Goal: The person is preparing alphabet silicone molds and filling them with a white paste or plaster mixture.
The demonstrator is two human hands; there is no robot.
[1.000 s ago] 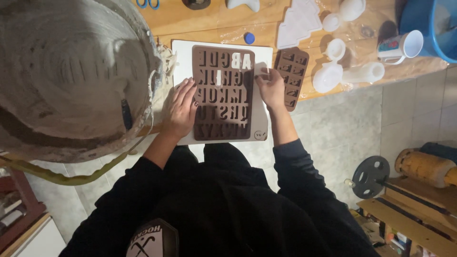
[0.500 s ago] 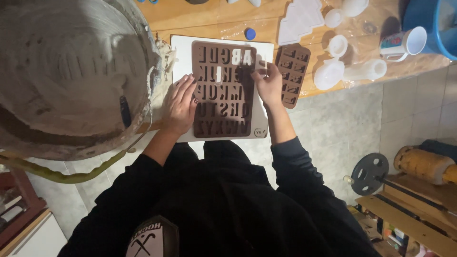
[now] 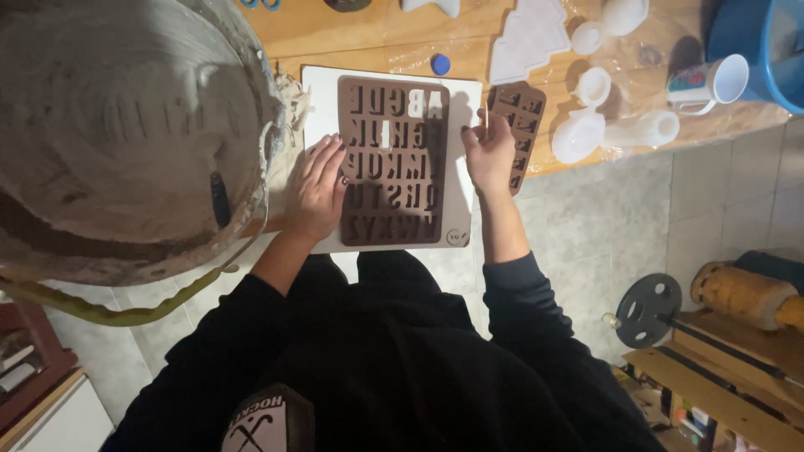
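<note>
Left hand: left hand [image 3: 318,188] flat, fingers spread, pressing the left edge of the brown letter mould [image 3: 392,161].
Right hand: right hand [image 3: 489,153] just beside the mould's right edge, fingers loosely curled; whether it pinches anything, cannot tell.
Mould: lying on a white board [image 3: 322,92] atop the wooden table [image 3: 368,38].
Neighbours: smaller brown mould [image 3: 521,113] right, big plaster-smeared bucket [image 3: 126,134] left.

The right hand [image 3: 490,151] has slid off the brown letter mould [image 3: 391,161] onto the white board [image 3: 463,167].
</note>
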